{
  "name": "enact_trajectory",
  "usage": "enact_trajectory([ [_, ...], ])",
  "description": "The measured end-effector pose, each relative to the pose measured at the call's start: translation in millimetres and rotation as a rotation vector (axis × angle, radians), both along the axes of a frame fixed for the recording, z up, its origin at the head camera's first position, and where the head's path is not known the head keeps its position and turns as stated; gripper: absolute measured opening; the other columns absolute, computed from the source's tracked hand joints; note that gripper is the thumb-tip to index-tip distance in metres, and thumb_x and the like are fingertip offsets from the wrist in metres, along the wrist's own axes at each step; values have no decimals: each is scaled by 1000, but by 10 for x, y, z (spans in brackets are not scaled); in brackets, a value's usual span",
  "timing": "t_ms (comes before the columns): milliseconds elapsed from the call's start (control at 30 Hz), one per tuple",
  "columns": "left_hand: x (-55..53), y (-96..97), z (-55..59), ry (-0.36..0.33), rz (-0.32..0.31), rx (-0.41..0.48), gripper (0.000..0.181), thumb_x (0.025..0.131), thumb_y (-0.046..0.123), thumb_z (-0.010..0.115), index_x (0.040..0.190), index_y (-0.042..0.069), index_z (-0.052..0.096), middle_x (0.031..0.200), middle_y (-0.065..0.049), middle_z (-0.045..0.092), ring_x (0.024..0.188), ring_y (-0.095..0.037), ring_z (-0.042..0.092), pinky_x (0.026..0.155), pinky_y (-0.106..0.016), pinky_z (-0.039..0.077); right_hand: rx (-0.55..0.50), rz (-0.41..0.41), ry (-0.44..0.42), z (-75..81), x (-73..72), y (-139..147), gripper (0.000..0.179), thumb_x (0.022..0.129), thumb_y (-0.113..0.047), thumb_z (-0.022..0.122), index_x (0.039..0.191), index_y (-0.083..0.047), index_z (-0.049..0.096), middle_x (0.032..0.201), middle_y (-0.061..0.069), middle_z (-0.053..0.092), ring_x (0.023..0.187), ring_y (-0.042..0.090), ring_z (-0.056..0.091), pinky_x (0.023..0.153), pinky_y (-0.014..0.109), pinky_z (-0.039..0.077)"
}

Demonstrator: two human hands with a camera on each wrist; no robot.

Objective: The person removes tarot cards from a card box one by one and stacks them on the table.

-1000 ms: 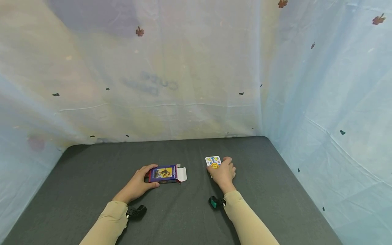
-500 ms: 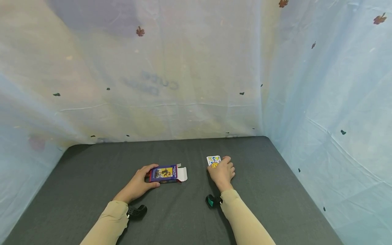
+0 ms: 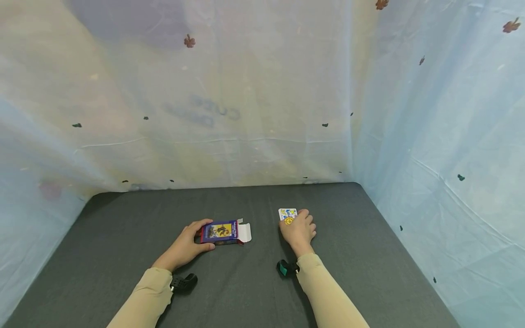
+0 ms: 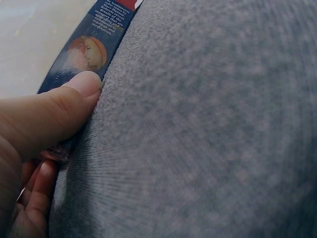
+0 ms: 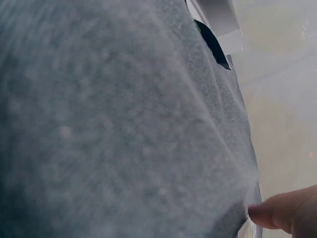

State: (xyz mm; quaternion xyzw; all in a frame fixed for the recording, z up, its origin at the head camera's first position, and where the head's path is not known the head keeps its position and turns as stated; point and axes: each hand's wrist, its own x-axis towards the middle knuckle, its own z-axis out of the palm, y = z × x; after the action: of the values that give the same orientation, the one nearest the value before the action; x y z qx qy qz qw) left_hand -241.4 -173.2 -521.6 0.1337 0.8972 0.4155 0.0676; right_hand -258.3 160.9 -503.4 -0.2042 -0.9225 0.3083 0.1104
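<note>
A blue and red card box [image 3: 219,232] with a picture on its face lies on the dark grey table, its white end flap open toward the right. My left hand [image 3: 184,246] grips the box's left end, the thumb along the near side and the fingers at the far side. In the left wrist view the thumb presses the box's printed side [image 4: 86,52]. To the right, my right hand [image 3: 299,231] holds a stack of colourful picture cards [image 3: 288,215] between thumb and fingers, close over the cloth. The hand covers the near part of the cards.
Dark grey cloth [image 3: 254,282] covers the table. Pale plastic sheeting [image 3: 254,91] with small leaf marks rises behind the table and along both sides. Black bands [image 3: 183,283] sit at both wrists. In the right wrist view the box's white flap [image 5: 218,22] shows at the top.
My right hand and the cards have shifted slightly, and the cards now look straighter and more squared up. The left hand and the box have stayed put.
</note>
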Motion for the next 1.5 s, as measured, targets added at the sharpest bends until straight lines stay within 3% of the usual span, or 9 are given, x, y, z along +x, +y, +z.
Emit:
enact_trajectory([
  [900, 11, 9, 29, -4, 7, -19, 78, 82, 38, 78, 147, 21, 39, 146, -14, 37, 124, -34, 38, 99, -59, 34, -61, 36, 36, -10, 49, 47, 70, 79, -34, 78, 129, -1, 40, 108, 21, 45, 100, 38, 42, 84, 54, 32],
  [1167, 6, 0, 25, -9, 9, -18, 77, 82, 38, 77, 147, 23, 39, 146, -13, 36, 125, -32, 38, 99, -58, 35, -139, 138, 154, 80, 97, 15, 68, 83, -42, 75, 132, -4, 46, 113, 16, 51, 102, 31, 45, 91, 51, 30],
  [1500, 0, 8, 16, 0, 5, -27, 77, 82, 37, 78, 147, 23, 39, 147, -13, 37, 124, -33, 39, 99, -59, 35, -215, 302, 204, 93, 144, -210, 56, 85, -43, 73, 123, -4, 58, 106, 11, 62, 94, 26, 56, 86, 48, 35],
])
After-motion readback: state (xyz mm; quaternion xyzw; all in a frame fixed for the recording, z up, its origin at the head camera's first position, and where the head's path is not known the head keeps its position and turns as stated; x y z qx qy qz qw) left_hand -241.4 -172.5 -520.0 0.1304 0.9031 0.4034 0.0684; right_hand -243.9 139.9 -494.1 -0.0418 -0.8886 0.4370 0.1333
